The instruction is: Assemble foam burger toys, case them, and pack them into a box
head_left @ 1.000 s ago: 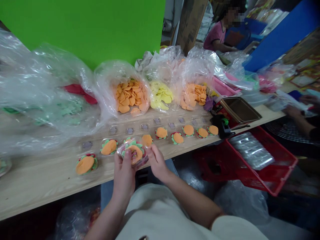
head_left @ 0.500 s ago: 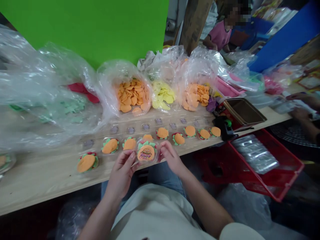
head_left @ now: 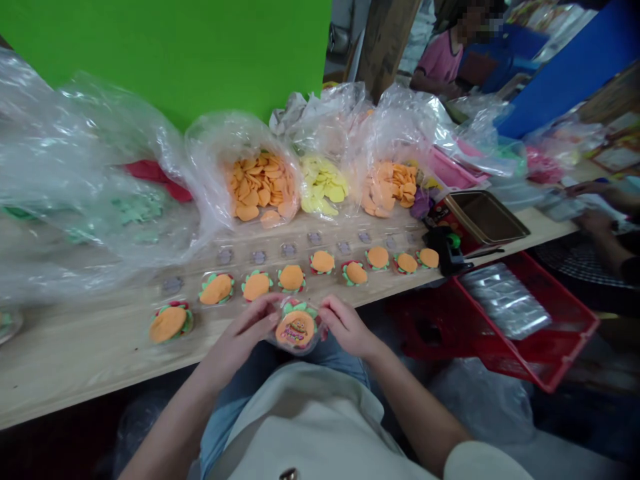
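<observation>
Seen from the wearer's head, with clock directions centred on the held item: a round clear blister pack (head_left: 297, 328) sits between both hands, just off the near edge of a pale wooden bench (head_left: 75, 373). It holds an orange-and-green burger-shaped piece, with a round burger-logo sticker facing up. The left hand (head_left: 240, 333), at 9 o'clock, has its fingers spread and lightly curved, pinching the pack's rim against the right hand (head_left: 347, 327), at 3 o'clock, whose bent fingertips press the opposite rim.

From 9 to 2 o'clock, a line of matching burger pieces (head_left: 293, 278) lies on the bench, the nearest just beyond the hands. Past them at 12 o'clock, open plastic bags hold orange discs (head_left: 257, 187) and yellow discs (head_left: 324, 183). A red plastic crate (head_left: 565, 333) sits at 3 o'clock.

Held only by its rim, the pack could slip past the bench edge if either hand's pressure eases. A careless left wrist could also knock the nearest pieces.
</observation>
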A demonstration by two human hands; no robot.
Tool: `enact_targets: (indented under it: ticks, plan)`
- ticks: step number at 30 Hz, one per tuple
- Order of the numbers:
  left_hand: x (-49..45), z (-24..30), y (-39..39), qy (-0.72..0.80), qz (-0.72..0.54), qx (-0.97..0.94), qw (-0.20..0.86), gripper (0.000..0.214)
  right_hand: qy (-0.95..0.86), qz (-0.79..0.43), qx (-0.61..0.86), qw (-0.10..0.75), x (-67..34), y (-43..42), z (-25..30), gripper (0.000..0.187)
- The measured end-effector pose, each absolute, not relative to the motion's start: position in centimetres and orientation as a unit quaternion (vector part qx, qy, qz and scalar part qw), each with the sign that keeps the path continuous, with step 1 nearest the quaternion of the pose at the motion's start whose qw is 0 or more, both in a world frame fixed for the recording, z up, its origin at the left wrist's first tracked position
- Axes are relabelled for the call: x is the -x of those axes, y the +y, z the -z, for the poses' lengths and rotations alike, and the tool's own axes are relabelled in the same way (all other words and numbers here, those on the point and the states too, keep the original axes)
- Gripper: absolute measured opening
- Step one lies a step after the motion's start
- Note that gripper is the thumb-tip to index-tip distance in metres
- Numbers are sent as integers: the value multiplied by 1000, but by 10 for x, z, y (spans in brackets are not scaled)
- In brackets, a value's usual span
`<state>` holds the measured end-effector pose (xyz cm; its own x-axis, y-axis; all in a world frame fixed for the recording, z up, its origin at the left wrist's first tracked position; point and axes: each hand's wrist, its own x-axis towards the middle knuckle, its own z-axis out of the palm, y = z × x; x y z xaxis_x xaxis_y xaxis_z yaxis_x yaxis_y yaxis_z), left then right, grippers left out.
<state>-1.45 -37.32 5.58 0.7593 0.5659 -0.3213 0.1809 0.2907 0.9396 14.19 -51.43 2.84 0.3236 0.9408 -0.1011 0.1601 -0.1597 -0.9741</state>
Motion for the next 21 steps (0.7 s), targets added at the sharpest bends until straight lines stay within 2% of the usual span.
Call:
enact_targets:
  ticks: [4,6,12,21]
  plan:
    - [26,-49,-381,251,-28,-689,680,19,-545,-436,625,349,-139,-522,-37,22]
    - [38,-38,-390,250,19,-689,680,19,-579,-442,609,315,-128,-529,-32,21]
    - [55,-35,-402,228,19,-723,652,18,-576,-435,614,320,-99,-553,-22,8]
    - [51,-43,-427,226,-89,-790,563,13,-577,-371,657,312,-79,-560,-13,10]
